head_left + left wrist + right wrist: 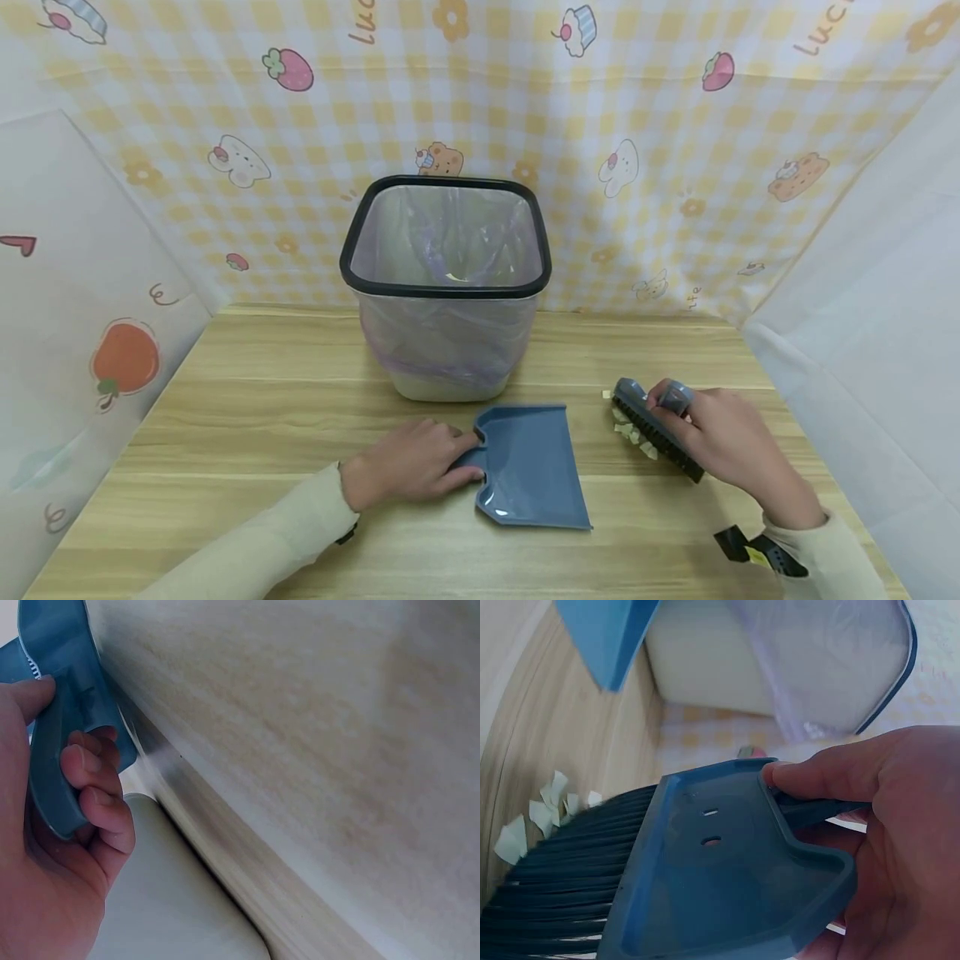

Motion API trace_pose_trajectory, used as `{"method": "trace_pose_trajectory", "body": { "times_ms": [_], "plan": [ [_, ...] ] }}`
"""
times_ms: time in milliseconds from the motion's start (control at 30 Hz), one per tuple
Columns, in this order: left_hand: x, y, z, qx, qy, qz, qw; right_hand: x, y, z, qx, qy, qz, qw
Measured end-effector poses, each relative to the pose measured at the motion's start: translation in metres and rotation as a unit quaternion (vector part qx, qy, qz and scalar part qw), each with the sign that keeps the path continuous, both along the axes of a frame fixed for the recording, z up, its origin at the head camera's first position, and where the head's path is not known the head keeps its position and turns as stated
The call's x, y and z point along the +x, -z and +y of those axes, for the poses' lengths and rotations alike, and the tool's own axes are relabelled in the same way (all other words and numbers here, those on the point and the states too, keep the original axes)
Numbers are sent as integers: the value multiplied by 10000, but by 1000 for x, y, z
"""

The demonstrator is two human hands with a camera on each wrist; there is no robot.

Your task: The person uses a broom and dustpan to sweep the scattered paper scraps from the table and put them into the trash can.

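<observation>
A blue-grey dustpan (532,467) lies on the table, its wide edge facing right. My left hand (420,462) grips its handle (56,765), fingers curled round it in the left wrist view. Off to the right, my right hand (731,429) holds a small hand brush (648,417) by its handle, thumb against the blue head (720,855). Dark bristles (570,870) reach down to the tabletop. Pale paper scraps (633,433) lie along the brush's left side, between it and the dustpan.
Behind the dustpan stands a bin (450,387) with a black rim and a clear purplish liner. A yellow checked cloth (315,167) hangs at the back. White sheets (877,333) close off both sides of the wooden table (285,375).
</observation>
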State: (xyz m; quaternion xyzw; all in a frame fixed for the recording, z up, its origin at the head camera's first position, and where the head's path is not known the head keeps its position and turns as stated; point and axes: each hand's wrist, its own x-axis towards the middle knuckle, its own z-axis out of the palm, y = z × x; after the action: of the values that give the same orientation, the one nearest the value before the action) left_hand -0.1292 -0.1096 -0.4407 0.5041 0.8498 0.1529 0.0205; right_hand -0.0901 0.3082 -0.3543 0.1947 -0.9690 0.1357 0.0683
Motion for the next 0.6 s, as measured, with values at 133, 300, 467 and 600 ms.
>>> {"method": "trace_pose_trajectory", "body": {
  "times_ms": [133,300,467,600],
  "plan": [
    [0,0,0,-17,2,24,10000,2,-1,-4,-115,-141,77,9998],
    [0,0,0,-81,0,53,10000,2,-2,-1,-202,-37,90,9997],
    [0,0,0,-85,-9,2,10000,-1,-3,6,-302,170,25,9994],
    [-1,2,0,-55,-1,16,10000,-6,-3,10,-355,294,71,9989]
  ]
}}
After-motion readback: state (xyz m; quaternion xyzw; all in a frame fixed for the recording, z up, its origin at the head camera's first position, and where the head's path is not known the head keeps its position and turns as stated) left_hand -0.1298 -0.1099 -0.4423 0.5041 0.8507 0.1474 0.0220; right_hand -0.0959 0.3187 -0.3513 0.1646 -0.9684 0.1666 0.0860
